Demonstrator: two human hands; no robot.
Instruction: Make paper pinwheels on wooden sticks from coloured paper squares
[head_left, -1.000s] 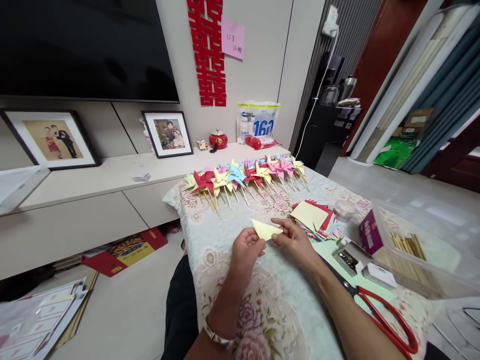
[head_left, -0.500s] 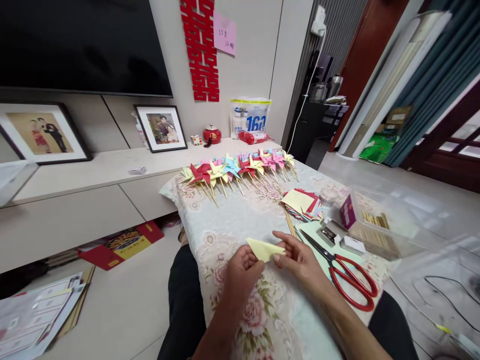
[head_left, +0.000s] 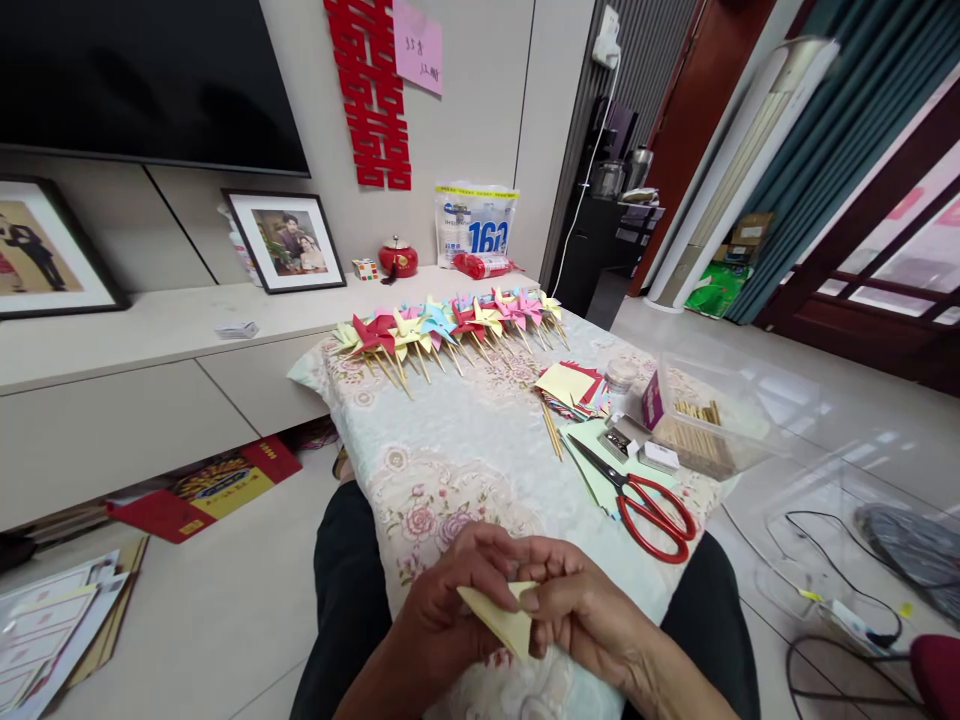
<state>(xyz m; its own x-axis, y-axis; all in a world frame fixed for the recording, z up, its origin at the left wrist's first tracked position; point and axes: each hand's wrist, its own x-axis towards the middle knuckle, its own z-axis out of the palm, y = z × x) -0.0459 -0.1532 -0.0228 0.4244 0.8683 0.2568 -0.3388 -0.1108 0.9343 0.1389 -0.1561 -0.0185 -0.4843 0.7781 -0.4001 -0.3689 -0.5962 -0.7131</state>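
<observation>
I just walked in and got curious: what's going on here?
A person holds a folded yellow paper between the left hand and right hand, low over the near part of the cloth. Farther back, colourful pinwheels lie bunched in a row. Scissors and a paper stack lie to the right.

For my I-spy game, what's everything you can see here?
Folded paper: one, pale yellow, bottom centre
Pinwheels: many, multicoloured, far end of table
Paper stack: one, multicoloured, table
Scissors: one, red-handled, partly on green paper
Tub: one, clear, right edge of table
Sticks: many, tan, mostly in tub
Small boxes: two, whitish, by the scissors
Frames: two, black, cabinet
Jar: one, red, cabinet
Cube: one, multicoloured, cabinet
Bag: one, white-blue, cabinet
Screen: one, black, wall
Cutout: one, red, wall
Note: one, pink, wall
Curtain: one, teal, upper right
Left hand: one, bare, holding paper
Right hand: one, bare, holding paper
</observation>
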